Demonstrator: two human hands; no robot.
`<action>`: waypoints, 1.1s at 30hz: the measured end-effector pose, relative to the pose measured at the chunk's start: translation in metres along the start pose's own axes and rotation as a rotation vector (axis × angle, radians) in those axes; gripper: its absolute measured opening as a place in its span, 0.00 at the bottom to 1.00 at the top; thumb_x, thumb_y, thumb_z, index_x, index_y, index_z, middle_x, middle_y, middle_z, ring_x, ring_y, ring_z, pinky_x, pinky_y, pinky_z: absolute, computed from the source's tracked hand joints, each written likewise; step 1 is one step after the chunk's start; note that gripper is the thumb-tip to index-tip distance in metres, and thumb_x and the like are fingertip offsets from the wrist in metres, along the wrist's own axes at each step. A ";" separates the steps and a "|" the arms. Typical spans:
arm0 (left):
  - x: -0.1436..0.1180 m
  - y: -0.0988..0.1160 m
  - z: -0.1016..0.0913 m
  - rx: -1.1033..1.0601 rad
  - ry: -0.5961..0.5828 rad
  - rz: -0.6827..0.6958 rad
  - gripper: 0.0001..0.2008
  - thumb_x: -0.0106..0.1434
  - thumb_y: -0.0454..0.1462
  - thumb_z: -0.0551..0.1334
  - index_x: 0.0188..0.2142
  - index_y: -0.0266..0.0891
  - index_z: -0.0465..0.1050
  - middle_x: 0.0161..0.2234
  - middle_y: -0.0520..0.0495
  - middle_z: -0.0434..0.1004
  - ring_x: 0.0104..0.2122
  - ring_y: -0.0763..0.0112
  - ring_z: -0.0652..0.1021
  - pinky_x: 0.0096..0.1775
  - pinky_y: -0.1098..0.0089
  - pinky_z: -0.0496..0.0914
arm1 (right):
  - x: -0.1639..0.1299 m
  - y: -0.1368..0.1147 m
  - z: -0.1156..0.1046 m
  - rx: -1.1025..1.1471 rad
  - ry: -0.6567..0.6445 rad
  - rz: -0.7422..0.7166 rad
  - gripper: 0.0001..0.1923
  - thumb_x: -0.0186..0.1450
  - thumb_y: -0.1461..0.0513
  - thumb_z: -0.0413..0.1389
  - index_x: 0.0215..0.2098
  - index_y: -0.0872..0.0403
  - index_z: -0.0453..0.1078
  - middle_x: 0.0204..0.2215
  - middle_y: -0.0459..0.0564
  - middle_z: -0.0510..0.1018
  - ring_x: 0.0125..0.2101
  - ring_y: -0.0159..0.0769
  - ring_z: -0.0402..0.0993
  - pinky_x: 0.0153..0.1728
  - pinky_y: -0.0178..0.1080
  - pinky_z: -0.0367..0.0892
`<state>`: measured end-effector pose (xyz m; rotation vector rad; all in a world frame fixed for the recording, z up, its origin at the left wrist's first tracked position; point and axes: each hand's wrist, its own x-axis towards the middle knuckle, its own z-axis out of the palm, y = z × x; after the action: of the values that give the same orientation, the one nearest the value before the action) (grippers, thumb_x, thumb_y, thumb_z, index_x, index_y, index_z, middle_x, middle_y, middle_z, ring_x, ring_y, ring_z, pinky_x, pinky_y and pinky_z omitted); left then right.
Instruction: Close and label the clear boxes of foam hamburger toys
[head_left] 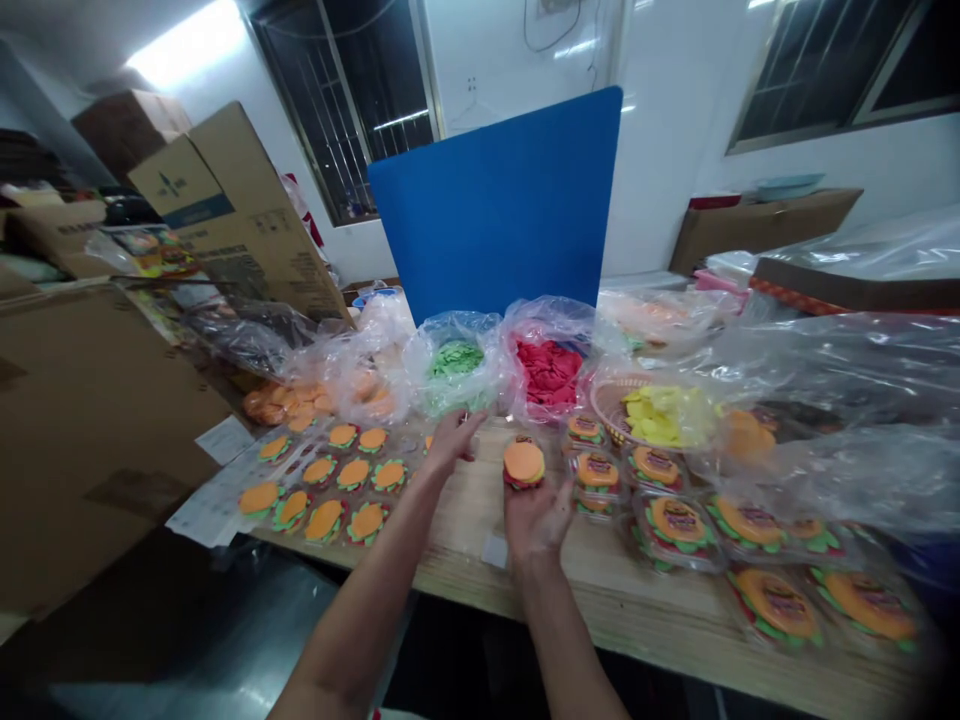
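Observation:
In my right hand [538, 525] rests a small toy burger [523, 462], its orange bun facing up with yellow and red layers beneath. The fingers curl around its lower side. My left hand [454, 440] reaches forward over the wooden table [469, 510] with fingers stretched out, holding nothing that I can see. Just beyond it stands a clear bag of green lettuce-shaped pieces [456, 360]. Beside that is a bag of red pieces [551, 372]. To the left of my left hand, several toy burgers with green layers [352, 475] lie in rows in clear plastic.
Packed burgers in clear boxes [679, 525] cover the right side, some stacked. A basket [607, 405] holds yellow pieces [664, 412]. Bagged orange buns [292, 402] lie at left. A blue board [502, 200] stands behind; a large carton [90, 440] borders the left.

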<state>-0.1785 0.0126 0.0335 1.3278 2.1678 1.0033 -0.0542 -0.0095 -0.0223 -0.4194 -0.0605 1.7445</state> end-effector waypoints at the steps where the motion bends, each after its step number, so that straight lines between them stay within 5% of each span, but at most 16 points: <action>1: 0.002 -0.007 0.004 -0.031 0.004 -0.029 0.22 0.58 0.52 0.48 0.33 0.36 0.67 0.26 0.48 0.69 0.22 0.72 0.71 0.23 0.72 0.67 | -0.002 -0.004 -0.005 -0.015 0.007 -0.011 0.25 0.60 0.44 0.42 0.40 0.50 0.68 0.39 0.47 0.76 0.41 0.32 0.72 0.39 0.39 0.66; 7: 0.001 -0.032 0.031 -0.102 0.045 -0.089 0.16 0.62 0.42 0.46 0.41 0.36 0.66 0.36 0.43 0.72 0.35 0.67 0.73 0.33 0.70 0.68 | -0.020 -0.028 -0.028 -0.102 0.073 -0.025 0.22 0.61 0.45 0.43 0.36 0.50 0.68 0.39 0.46 0.77 0.41 0.33 0.71 0.41 0.43 0.65; 11: -0.031 -0.049 0.027 -0.042 0.101 -0.051 0.20 0.57 0.45 0.54 0.47 0.38 0.63 0.45 0.39 0.68 0.48 0.59 0.67 0.47 0.62 0.61 | -0.033 -0.038 -0.037 -0.162 0.098 0.017 0.24 0.60 0.44 0.43 0.36 0.52 0.68 0.40 0.48 0.76 0.44 0.34 0.70 0.45 0.44 0.63; 17: -0.100 -0.085 0.031 0.031 -0.059 -0.129 0.09 0.46 0.40 0.63 0.25 0.38 0.67 0.33 0.42 0.71 0.41 0.56 0.70 0.45 0.60 0.60 | -0.042 -0.039 -0.050 -0.267 0.081 0.081 0.25 0.60 0.43 0.43 0.37 0.54 0.68 0.40 0.51 0.76 0.44 0.36 0.70 0.45 0.45 0.63; 24: -0.109 -0.077 0.045 -0.384 -0.102 -0.245 0.06 0.45 0.32 0.57 0.19 0.40 0.58 0.20 0.54 0.61 0.32 0.66 0.71 0.39 0.64 0.63 | -0.048 -0.027 -0.062 -0.221 0.086 0.202 0.26 0.60 0.43 0.44 0.37 0.56 0.68 0.38 0.53 0.77 0.42 0.37 0.71 0.46 0.45 0.62; 28: -0.112 -0.066 0.044 -0.741 -0.272 -0.381 0.06 0.47 0.36 0.55 0.20 0.39 0.56 0.19 0.54 0.62 0.24 0.70 0.70 0.32 0.64 0.67 | -0.051 -0.027 -0.063 -0.215 0.062 0.207 0.26 0.60 0.43 0.44 0.37 0.56 0.68 0.39 0.54 0.77 0.42 0.37 0.72 0.47 0.45 0.62; 33: -0.119 -0.060 0.041 -1.041 -0.493 -0.489 0.10 0.47 0.42 0.58 0.26 0.37 0.64 0.23 0.48 0.69 0.26 0.67 0.73 0.34 0.60 0.69 | -0.051 -0.028 -0.061 -0.228 0.039 0.214 0.25 0.60 0.44 0.45 0.36 0.55 0.69 0.36 0.51 0.78 0.40 0.37 0.72 0.46 0.46 0.63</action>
<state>-0.1315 -0.0953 -0.0416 0.4345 1.1694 1.1634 -0.0010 -0.0636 -0.0587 -0.6453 -0.1940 1.9475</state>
